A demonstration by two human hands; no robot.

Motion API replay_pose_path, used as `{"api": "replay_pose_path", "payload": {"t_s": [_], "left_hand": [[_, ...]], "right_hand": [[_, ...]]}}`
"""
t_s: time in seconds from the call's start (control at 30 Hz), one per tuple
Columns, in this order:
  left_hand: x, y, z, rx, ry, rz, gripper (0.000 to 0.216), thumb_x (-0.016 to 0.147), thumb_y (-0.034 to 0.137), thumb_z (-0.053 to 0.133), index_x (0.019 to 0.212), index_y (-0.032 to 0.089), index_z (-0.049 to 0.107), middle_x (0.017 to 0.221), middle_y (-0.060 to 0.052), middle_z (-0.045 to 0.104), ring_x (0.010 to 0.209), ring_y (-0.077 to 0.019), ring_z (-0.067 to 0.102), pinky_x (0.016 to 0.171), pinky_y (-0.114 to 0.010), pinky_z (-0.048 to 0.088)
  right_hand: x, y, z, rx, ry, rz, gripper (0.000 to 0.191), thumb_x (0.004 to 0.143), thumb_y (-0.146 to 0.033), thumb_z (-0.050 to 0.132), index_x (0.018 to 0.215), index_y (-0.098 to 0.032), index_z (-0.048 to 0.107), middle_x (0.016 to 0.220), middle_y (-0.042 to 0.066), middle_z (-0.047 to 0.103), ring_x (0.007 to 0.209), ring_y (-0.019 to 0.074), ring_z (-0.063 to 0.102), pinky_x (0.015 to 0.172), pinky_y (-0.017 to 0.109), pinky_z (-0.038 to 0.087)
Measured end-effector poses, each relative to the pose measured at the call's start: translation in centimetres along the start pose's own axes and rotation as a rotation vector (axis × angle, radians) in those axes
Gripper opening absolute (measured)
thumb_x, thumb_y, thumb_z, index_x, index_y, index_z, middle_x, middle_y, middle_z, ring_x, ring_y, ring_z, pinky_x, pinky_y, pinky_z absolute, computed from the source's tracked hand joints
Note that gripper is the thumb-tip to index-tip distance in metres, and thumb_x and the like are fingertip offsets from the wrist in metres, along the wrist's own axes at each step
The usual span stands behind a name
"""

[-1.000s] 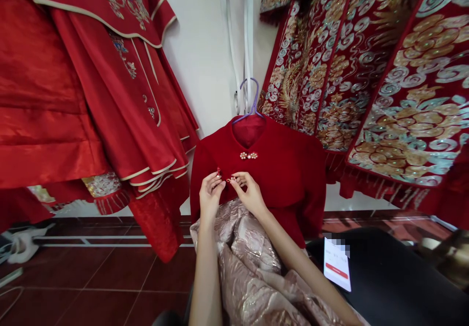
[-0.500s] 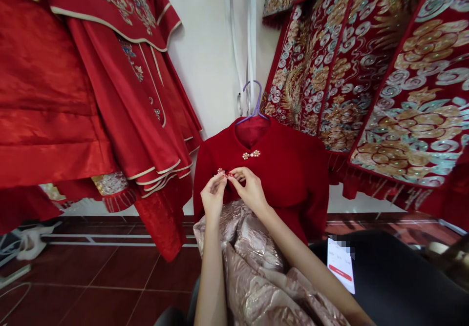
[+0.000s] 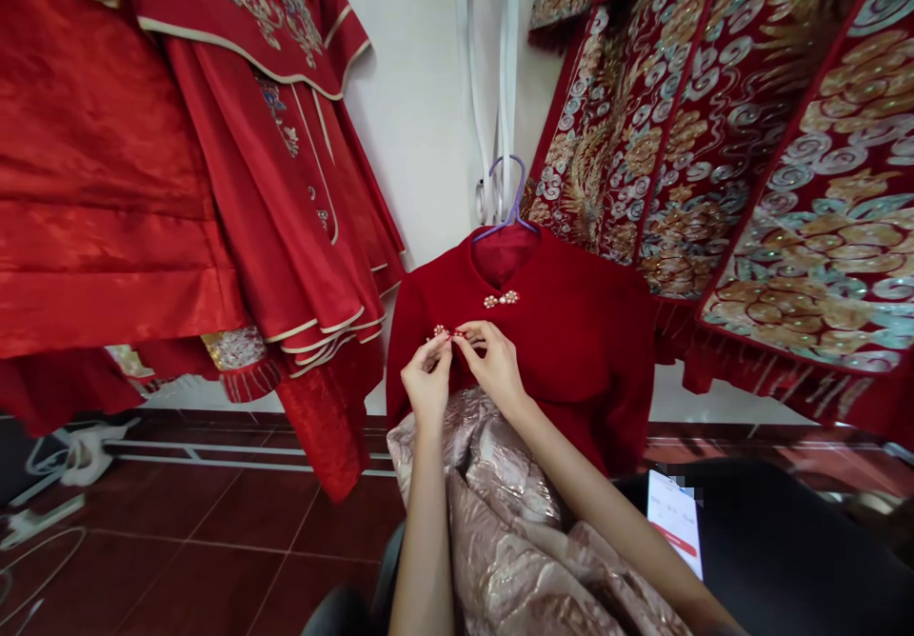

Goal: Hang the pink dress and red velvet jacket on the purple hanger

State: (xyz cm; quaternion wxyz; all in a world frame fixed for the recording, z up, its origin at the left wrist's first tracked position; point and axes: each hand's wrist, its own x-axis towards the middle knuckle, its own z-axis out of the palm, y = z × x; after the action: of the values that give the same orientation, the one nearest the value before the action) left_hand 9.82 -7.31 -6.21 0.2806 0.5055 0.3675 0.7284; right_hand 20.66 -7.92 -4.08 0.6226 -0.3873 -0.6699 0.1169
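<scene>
A short dark-red jacket [image 3: 564,331] hangs on a purple hanger [image 3: 515,200]. At its collar, a clasp with two pearl-and-gold flowers [image 3: 502,300] is fastened. Lower down, a flower of a second jewelled clasp [image 3: 439,331] shows just above the fingertips of my left hand [image 3: 428,374], which pinch the clasp. Close beside them, the thumb and forefinger of my right hand [image 3: 492,360] pinch at the same clasp. Fingertips hide its middle and its other half. Shiny pinkish-grey patterned fabric [image 3: 514,541] lies below and between my forearms.
Red garments [image 3: 235,188] hang at the left, and a heavily embroidered red-and-gold garment [image 3: 685,160] hangs at the right. A phone [image 3: 673,522] with a lit screen rests on a black seat [image 3: 785,541]. White shoes [image 3: 87,455] are at the lower left.
The whole view has shifted so that everything appears a little farther right. Both hands keep pinching at the lower clasp, with hardly any movement against the jacket.
</scene>
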Motion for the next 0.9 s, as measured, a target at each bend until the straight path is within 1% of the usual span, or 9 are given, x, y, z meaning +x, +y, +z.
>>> {"api": "replay_pose_path", "payload": {"t_s": [0.2,0.37,0.47,0.6,0.67,0.7,0.77,0.83,0.9], "left_hand": [[0.5,0.3,0.3,0.031,-0.023,0.009,0.027,0.076,0.032,0.065,0.095,0.012,0.071,0.096,-0.01,0.073,0.089,-0.0196,0.068,0.089,-0.036,0.051],[1.3,0.2,-0.1,0.085,-0.093,-0.028,0.024,0.078,0.031,0.062,0.092,0.012,0.069,0.095,-0.01,0.072,0.087,-0.0196,0.067,0.086,-0.034,0.052],[1.3,0.0,-0.3,0.104,-0.151,-0.001,0.023,0.08,0.03,0.06,0.095,0.013,0.066,0.099,-0.011,0.07,0.091,-0.0189,0.065,0.087,-0.034,0.05],[0.7,-0.3,-0.9,0.026,-0.164,-0.008,0.031,0.08,0.029,0.06,0.108,0.016,0.059,0.105,-0.01,0.067,0.097,-0.0172,0.064,0.091,-0.034,0.049],[0.4,-0.1,-1.7,0.018,-0.151,-0.057,0.029,0.079,0.03,0.06,0.104,0.016,0.06,0.1,-0.01,0.068,0.092,-0.0173,0.065,0.087,-0.035,0.051],[0.3,0.1,-2.2,0.029,-0.175,-0.089,0.025,0.079,0.031,0.059,0.098,0.015,0.062,0.097,-0.01,0.069,0.088,-0.0175,0.066,0.085,-0.035,0.051],[0.2,0.5,-3.3,0.079,-0.305,-0.155,0.021,0.079,0.031,0.057,0.088,0.015,0.067,0.094,-0.01,0.071,0.084,-0.0189,0.067,0.084,-0.037,0.052],[0.2,0.8,-4.4,0.147,-0.455,-0.189,0.022,0.079,0.029,0.055,0.086,0.017,0.071,0.096,-0.01,0.072,0.091,-0.0213,0.067,0.091,-0.04,0.049],[0.2,0.7,-5.2,0.204,-0.486,-0.173,0.023,0.078,0.026,0.056,0.093,0.02,0.072,0.105,-0.009,0.071,0.104,-0.023,0.064,0.101,-0.044,0.042]], "right_hand": [[0.2,0.3,-0.1,-0.005,0.001,-0.003,0.014,0.088,-0.026,0.051,0.095,-0.02,0.061,0.093,0.005,0.063,0.082,0.015,0.061,0.077,0.029,0.054],[0.4,0.6,0.4,-0.019,0.002,-0.012,0.015,0.088,-0.026,0.05,0.095,-0.02,0.063,0.095,0.005,0.063,0.083,0.0149,0.062,0.08,0.029,0.054],[0.5,0.5,0.3,-0.002,-0.005,0.012,0.017,0.088,-0.028,0.051,0.097,-0.02,0.064,0.097,0.006,0.065,0.084,0.0154,0.063,0.079,0.029,0.055],[-0.5,-0.6,-2.1,0.087,-0.055,0.125,0.027,0.09,-0.031,0.048,0.113,-0.023,0.061,0.111,0.006,0.067,0.096,0.0171,0.065,0.078,0.03,0.057],[-1.6,-1.1,-4.1,0.097,-0.097,0.181,0.029,0.089,-0.031,0.049,0.115,-0.024,0.06,0.116,0.007,0.065,0.098,0.0182,0.065,0.077,0.031,0.057],[-2.3,-1.3,-5.1,0.09,-0.132,0.203,0.028,0.088,-0.031,0.05,0.113,-0.024,0.061,0.115,0.007,0.066,0.097,0.0184,0.066,0.076,0.031,0.057],[-3.7,-1.5,-6.9,0.065,-0.224,0.242,0.025,0.088,-0.032,0.051,0.107,-0.023,0.064,0.109,0.006,0.067,0.093,0.0183,0.066,0.074,0.03,0.057],[-4.8,-1.3,-8.0,0.036,-0.301,0.275,0.023,0.087,-0.032,0.051,0.103,-0.023,0.064,0.106,0.006,0.068,0.091,0.018,0.066,0.072,0.03,0.057],[-5.5,-0.8,-8.1,-0.005,-0.335,0.295,0.022,0.087,-0.031,0.051,0.103,-0.022,0.064,0.102,0.007,0.067,0.086,0.0176,0.066,0.068,0.029,0.056]]}}
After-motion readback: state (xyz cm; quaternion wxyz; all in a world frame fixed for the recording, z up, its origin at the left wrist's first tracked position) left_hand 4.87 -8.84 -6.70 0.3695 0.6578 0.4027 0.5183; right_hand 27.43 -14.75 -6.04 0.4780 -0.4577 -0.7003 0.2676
